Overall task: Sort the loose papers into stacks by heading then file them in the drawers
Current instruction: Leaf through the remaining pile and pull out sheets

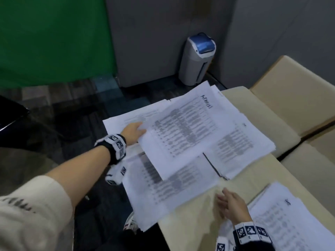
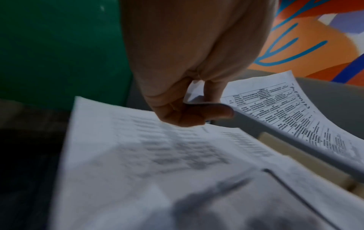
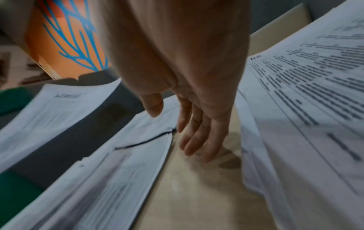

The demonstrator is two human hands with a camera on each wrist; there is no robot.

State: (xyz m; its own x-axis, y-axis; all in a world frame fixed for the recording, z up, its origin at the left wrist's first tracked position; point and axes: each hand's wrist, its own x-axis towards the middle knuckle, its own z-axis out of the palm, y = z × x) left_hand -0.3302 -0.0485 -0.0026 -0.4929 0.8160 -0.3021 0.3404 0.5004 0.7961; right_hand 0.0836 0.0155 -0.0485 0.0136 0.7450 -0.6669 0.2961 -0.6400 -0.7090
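Note:
My left hand pinches the corner of a printed sheet and holds it raised over the paper stacks; in the left wrist view the thumb and fingers clamp that sheet. Below it lie a far-left stack, a near stack that overhangs the table edge, and a right stack. My right hand hovers with straight fingers over bare beige tabletop, beside another stack at the near right. It holds nothing.
A grey bin with a blue lid stands on the floor by the grey wall. Beige table sections continue to the right. Dark carpet lies left of the table, and a green panel stands behind.

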